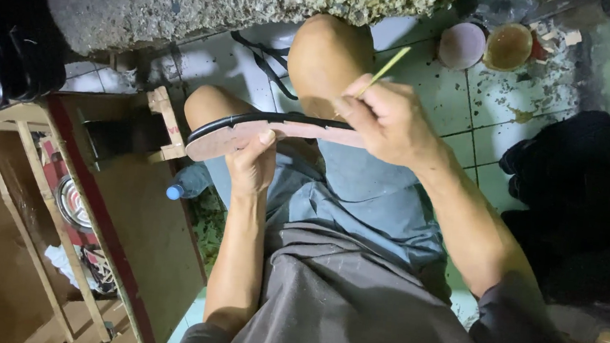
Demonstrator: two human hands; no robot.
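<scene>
sole [250,131]: pinkish-brown, black rim | stick [389,68]: yellow-green | shorts [362,191]: blue-grey (shirt [352,308] grey-brown)

A small, rough shoemaking workshop set up on a tiled floor.

A flat shoe sole [265,127] with a black rim and a thin stick [389,66] are in hand over the worker's lap. Two open glue pots [487,45] stand on the stained white floor tiles [472,112], with spills and scraps around them. A worn wooden bench [115,236] with bare shelves stands beside a rough concrete slab [209,1], and dark shoes [577,173] lie piled nearby.
</scene>
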